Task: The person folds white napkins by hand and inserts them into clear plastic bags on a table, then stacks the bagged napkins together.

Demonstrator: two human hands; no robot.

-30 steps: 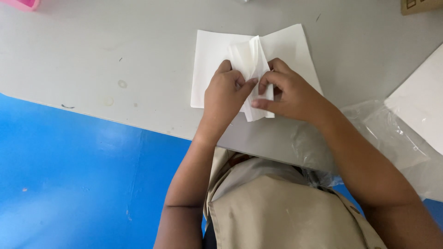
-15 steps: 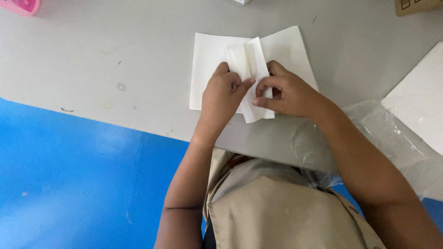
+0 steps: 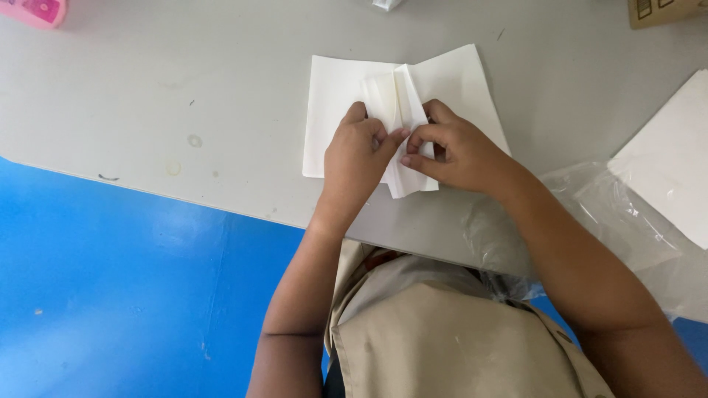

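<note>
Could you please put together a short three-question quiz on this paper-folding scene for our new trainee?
1. True or false: both hands press on the white folded paper.
2. Which hand lies nearer the clear plastic wrap: the left hand or the right hand?
3. What colour is the object at the table's far left corner?

Key:
1. True.
2. The right hand.
3. Pink.
</note>
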